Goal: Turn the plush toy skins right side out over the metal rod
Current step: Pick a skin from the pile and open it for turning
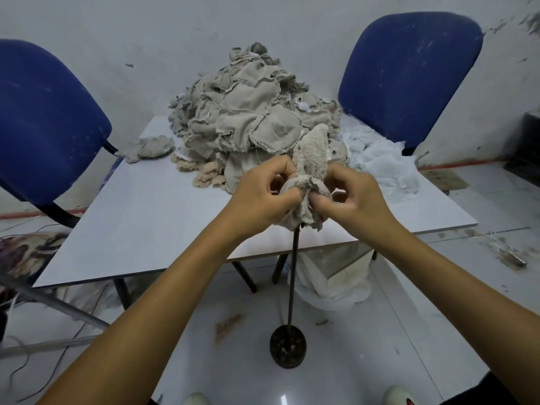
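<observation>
Beige plush skin point(310, 159), dark metal rod point(293, 276), blue chairs point(409, 80), pale grey table point(163, 217).

A beige plush skin point(307, 171) is sitting bunched atop the upright dark metal rod point(293, 276), its fuzzy part pointing up. More inside-out skins point(248, 112) are lying heaped on the table behind.

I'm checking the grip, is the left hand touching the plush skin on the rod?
Touching. The head view shows the left hand's fingers pinching the bunched plush skin above the rod.
</observation>
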Demonstrator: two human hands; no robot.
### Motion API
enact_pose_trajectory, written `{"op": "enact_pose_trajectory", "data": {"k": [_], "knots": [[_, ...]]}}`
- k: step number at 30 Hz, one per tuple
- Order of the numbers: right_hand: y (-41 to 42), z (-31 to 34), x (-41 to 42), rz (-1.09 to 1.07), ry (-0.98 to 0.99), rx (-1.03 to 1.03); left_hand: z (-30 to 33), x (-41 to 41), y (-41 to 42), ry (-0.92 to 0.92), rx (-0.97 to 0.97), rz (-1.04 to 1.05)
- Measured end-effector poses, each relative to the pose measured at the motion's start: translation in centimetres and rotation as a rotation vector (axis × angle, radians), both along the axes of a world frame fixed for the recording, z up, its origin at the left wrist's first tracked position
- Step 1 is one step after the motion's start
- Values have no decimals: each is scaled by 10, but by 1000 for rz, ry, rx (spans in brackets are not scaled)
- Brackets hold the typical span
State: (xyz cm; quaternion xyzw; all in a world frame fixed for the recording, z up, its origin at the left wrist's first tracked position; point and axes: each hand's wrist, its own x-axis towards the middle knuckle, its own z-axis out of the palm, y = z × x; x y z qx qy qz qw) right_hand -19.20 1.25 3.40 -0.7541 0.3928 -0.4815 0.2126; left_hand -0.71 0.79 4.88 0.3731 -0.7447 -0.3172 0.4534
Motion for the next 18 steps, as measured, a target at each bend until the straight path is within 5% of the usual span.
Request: {"op": "enact_pose_trajectory", "data": {"k": [7,14,18], "knots": [[-23,-15,16,-328,-106,71,-1,-7,-7,-88,-11,20],[-27,0,5,251,-225,467,-3,11,-17,-50,23,206],[-23,2,4,235,-55,317,-10,1,-19,-46,-102,384]]}}
